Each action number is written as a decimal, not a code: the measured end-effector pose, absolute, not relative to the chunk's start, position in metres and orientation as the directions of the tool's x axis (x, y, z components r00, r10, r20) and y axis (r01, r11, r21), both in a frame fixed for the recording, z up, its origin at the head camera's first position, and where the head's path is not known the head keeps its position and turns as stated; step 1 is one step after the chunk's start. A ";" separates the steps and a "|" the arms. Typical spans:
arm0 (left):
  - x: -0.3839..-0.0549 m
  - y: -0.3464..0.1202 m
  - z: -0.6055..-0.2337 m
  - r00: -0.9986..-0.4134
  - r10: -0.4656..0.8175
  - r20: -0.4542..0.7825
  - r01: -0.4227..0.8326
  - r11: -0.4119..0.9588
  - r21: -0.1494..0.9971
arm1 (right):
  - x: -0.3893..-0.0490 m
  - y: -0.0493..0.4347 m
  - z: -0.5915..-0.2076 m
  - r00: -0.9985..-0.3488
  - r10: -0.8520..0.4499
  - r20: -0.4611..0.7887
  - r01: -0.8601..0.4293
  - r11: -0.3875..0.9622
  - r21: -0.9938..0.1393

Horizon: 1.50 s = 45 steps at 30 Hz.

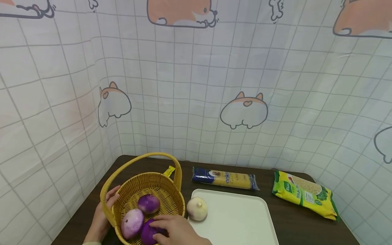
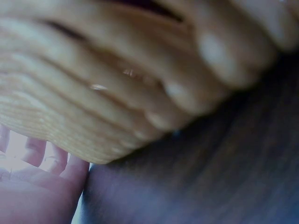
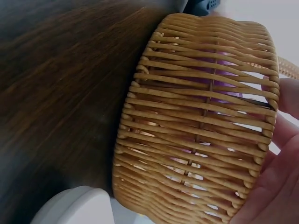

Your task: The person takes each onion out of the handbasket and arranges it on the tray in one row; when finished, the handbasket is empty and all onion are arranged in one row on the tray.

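A yellow woven basket [image 1: 176,187] with a tall handle stands at the table's left front, holding purple onions. One onion [image 1: 148,203] lies toward the back and a paler onion [image 1: 132,223] at the left. My right hand [image 1: 179,231] reaches over the near right rim, its fingers gripping a dark purple onion [image 1: 148,232], which they partly cover. My left hand [image 1: 102,212] rests against the basket's outer left side, beside the handle's base. In the left wrist view, its fingers [image 2: 55,158] lie along the wicker. A white garlic bulb [image 1: 197,208] sits on the white tray's left edge.
The white tray [image 1: 235,217] is right of the basket. Behind it lies a pasta packet [image 1: 225,177]; a yellow-green Knorr bag [image 1: 306,194] lies at the right. A small yellow wrapper [image 1: 169,171] shows behind the basket. Patterned cloth [image 1: 190,112] hangs behind the dark table [image 1: 294,224].
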<state>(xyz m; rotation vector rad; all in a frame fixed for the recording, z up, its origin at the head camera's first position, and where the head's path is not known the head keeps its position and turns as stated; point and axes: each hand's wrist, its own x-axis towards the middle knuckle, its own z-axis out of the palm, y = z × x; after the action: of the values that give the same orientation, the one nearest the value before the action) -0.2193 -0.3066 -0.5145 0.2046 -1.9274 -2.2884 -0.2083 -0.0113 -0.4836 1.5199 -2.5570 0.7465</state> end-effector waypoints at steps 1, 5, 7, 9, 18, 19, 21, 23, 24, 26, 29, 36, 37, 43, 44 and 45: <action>-0.219 -0.307 -0.515 -0.980 -0.196 -0.012 0.022 -0.171 0.985 | -0.208 -0.013 -0.483 -0.508 -0.810 0.294 -0.843 0.397 -0.364; -0.219 -0.307 -0.516 -0.980 -0.197 -0.016 0.020 -0.178 0.984 | -0.209 -0.018 -0.484 -0.532 -0.806 0.260 -0.830 0.436 -0.348; -0.219 -0.307 -0.517 -0.981 -0.192 -0.010 0.024 -0.175 0.984 | -0.209 -0.020 -0.483 -0.549 -0.799 0.244 -0.819 0.457 -0.347; -0.219 -0.308 -0.519 -0.982 -0.189 -0.002 0.032 -0.175 0.984 | -0.210 -0.022 -0.482 -0.568 -0.791 0.229 -0.805 0.476 -0.353; -0.226 -0.314 -0.533 -0.983 -0.185 0.019 0.049 -0.158 0.986 | -0.218 -0.032 -0.481 -0.622 -0.764 0.172 -0.751 0.518 -0.410; -0.226 -0.314 -0.534 -0.982 -0.185 0.023 0.052 -0.155 0.987 | -0.218 -0.033 -0.481 -0.627 -0.761 0.165 -0.744 0.523 -0.417; -0.228 -0.315 -0.536 -0.982 -0.186 0.030 0.059 -0.152 0.987 | -0.219 -0.033 -0.480 -0.634 -0.758 0.153 -0.735 0.530 -0.423; -0.228 -0.315 -0.536 -0.981 -0.190 0.028 0.056 -0.147 0.988 | -0.219 -0.035 -0.478 -0.643 -0.754 0.130 -0.724 0.544 -0.424; -0.228 -0.315 -0.536 -0.981 -0.192 0.025 0.054 -0.144 0.988 | -0.219 -0.035 -0.477 -0.647 -0.753 0.120 -0.720 0.551 -0.422; -0.227 -0.315 -0.533 -0.981 -0.192 0.016 0.043 -0.140 0.989 | -0.219 -0.036 -0.475 -0.647 -0.755 0.106 -0.720 0.559 -0.412; -0.224 -0.312 -0.527 -0.982 -0.187 0.010 0.036 -0.137 0.990 | -0.220 -0.037 -0.474 -0.638 -0.764 0.094 -0.729 0.560 -0.394; -0.219 -0.306 -0.516 -0.984 -0.177 0.036 0.063 -0.147 0.987 | -0.226 -0.041 -0.475 -0.595 -0.800 0.071 -0.762 0.534 -0.366; -0.219 -0.306 -0.516 -0.983 -0.177 0.039 0.066 -0.149 0.987 | -0.226 -0.041 -0.475 -0.591 -0.803 0.068 -0.764 0.531 -0.367; -0.223 -0.309 -0.523 -0.983 -0.177 0.043 0.071 -0.157 0.985 | -0.227 -0.042 -0.477 -0.600 -0.797 0.060 -0.750 0.536 -0.388; -0.223 -0.310 -0.524 -0.983 -0.177 0.040 0.069 -0.158 0.985 | -0.227 -0.042 -0.477 -0.607 -0.792 0.061 -0.745 0.541 -0.391; -0.224 -0.310 -0.525 -0.983 -0.177 0.039 0.067 -0.158 0.985 | -0.227 -0.041 -0.477 -0.613 -0.787 0.062 -0.739 0.544 -0.397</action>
<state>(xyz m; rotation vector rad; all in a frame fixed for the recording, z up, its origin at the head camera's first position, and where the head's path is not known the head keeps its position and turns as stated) -0.2242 -0.3103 -0.5250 0.1273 -1.9257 -2.2717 -0.2269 -0.0413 -0.4772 1.4243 -2.8675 0.6414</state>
